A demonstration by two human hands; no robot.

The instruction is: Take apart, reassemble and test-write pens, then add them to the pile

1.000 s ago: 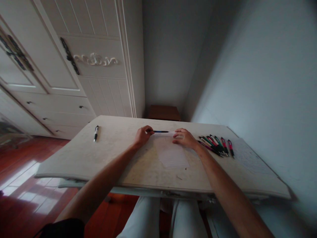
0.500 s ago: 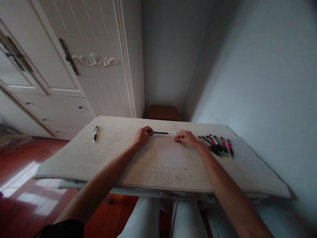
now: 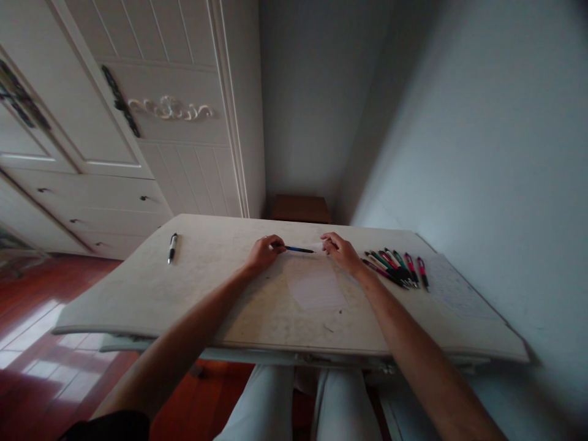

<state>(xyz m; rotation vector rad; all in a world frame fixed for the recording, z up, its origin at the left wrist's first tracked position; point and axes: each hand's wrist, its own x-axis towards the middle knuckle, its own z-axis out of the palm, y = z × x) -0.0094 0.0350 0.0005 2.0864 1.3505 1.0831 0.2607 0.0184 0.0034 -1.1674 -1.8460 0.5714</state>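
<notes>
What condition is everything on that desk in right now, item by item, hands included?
Left hand: closed around the blue pen.
Blue pen: held level, tip pointing toward the right hand.
Right hand: fingers at the far edge of the paper, holding nothing that shows.
Paper: lying flat on the table.
Black pen: lying alone, untouched.
Coloured pens: lying side by side, untouched.
Wardrobe doors: shut.

Pale worn table (image 3: 151, 294): paper sheet (image 3: 316, 286) mid, pens (image 3: 395, 267) in row R, lone pen (image 3: 172, 247) far L
</notes>
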